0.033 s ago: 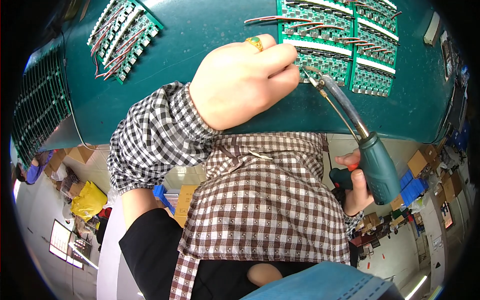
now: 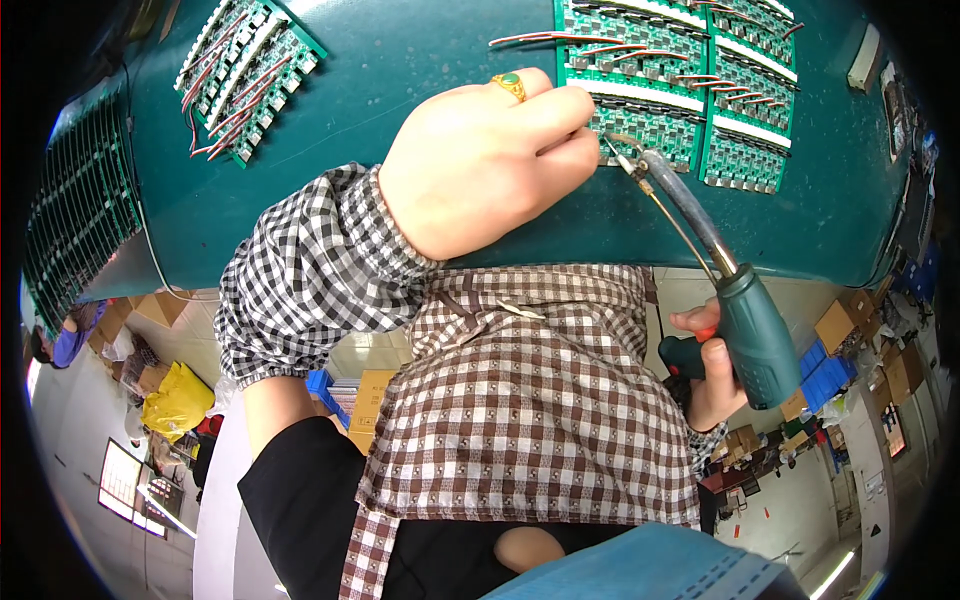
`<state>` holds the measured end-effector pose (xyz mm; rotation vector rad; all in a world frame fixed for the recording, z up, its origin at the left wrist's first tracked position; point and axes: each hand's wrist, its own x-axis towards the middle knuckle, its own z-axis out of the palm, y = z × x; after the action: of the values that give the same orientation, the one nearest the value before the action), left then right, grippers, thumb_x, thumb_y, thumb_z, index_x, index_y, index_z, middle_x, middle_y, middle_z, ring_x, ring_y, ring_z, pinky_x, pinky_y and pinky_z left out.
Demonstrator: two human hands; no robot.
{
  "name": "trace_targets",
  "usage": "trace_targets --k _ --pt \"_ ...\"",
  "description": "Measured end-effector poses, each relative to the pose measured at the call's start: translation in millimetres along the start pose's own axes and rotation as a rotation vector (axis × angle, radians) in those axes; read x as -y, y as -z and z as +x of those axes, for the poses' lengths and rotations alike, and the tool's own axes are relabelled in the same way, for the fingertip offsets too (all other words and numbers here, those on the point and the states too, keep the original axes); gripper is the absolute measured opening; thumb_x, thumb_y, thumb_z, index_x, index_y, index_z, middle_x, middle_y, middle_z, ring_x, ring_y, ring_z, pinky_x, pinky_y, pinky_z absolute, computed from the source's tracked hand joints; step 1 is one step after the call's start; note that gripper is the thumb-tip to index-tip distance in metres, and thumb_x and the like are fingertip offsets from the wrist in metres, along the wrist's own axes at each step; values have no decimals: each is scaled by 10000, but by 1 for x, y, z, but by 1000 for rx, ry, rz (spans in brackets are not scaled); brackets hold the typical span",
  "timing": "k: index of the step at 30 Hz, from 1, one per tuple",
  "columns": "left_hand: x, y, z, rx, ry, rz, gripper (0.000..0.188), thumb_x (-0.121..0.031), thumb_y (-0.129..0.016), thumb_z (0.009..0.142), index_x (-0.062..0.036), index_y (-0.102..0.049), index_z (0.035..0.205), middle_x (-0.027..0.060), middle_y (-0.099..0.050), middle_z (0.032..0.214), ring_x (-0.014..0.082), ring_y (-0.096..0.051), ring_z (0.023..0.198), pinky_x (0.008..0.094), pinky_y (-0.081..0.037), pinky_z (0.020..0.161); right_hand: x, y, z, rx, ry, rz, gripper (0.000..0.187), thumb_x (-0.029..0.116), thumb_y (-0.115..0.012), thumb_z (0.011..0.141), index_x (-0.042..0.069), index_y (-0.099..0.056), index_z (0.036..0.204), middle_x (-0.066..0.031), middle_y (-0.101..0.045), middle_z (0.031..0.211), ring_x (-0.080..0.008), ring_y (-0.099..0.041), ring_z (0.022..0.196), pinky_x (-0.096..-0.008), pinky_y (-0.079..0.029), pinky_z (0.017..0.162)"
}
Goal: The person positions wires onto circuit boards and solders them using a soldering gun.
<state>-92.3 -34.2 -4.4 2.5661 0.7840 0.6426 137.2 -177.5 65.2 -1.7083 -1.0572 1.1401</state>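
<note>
My right hand (image 2: 716, 385) grips a dark green soldering gun (image 2: 757, 335) with a red trigger. Its metal barrel and thin solder-feed tube slant up to the left, and the tip meets the near edge of a green circuit board panel (image 2: 650, 125). Beside that tip, my left hand (image 2: 490, 165) is closed, palm down, with a green-stoned ring on one finger. Its fingertips are hidden, so what they pinch does not show. Red, black and white wires (image 2: 545, 38) lie across the panel's far part. A second board panel (image 2: 745, 155) adjoins it on the right.
Another wired board panel (image 2: 250, 80) lies at the left of the green tabletop (image 2: 350, 120). A rack of boards (image 2: 85, 200) stands at the far left edge, with a cable beside it. Cardboard boxes (image 2: 840, 325) and blue bins (image 2: 825, 378) are beyond the table at right.
</note>
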Motion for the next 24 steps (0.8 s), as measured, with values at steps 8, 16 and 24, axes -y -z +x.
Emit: trace_targets --k 8,16,24 --pt "2 -2 0 -38 6 -42 276 -8 -612 584 -35 -608 858 40 -520 770 189 -529 656 274 -444 534 0 -1 0 -1 5 -10 412 190 -592 799 -128 -499 1044 -174 -572 781 -257 -601 665 -363 -519 640" --pt "2 -2 0 -34 13 -53 267 -11 -618 589 -42 -609 854 37 -523 774 190 -528 655 276 -448 538 0 -2 0 -2 0 -21 409 185 -592 798 -125 -501 1048 -173 -569 793 -255 -601 671 -362 -519 636" --pt "2 -1 0 -21 22 -34 262 -15 -616 592 -43 -609 853 35 -528 780 189 -535 669 277 -456 548 -1 0 -1 12 14 -9 399 163 -580 802 -130 -490 1058 -176 -569 806 -258 -603 683 -377 -533 644"
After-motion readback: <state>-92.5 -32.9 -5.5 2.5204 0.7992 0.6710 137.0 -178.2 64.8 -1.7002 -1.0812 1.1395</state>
